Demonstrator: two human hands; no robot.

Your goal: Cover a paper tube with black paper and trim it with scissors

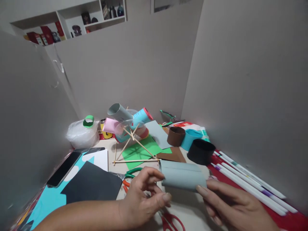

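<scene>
A grey-blue paper tube [181, 175] lies sideways in the air over the near middle of the table. My right hand [231, 200] pinches its right end between thumb and fingers. At the tube's left end is my left hand [146, 195], thumb and forefinger apart; whether the forefinger touches the rim I cannot tell. Red-handled scissors [172, 221] lie below the hands, partly covered. Behind my left hand is another pair of scissors with green and orange handles [131, 173]. Beyond stands a wooden stick frame [134, 160] carrying clear discs and coloured paper tubes, one grey tube [119, 111] on top.
Brown [176, 136], blue [191, 138] and black paper rings [201, 151] stand at right, beside several white rods [252, 186]. At left lie black paper [92, 183], a phone [64, 168] and a plastic bag [81, 134] topped by a green ring [88, 121]. Walls enclose the table.
</scene>
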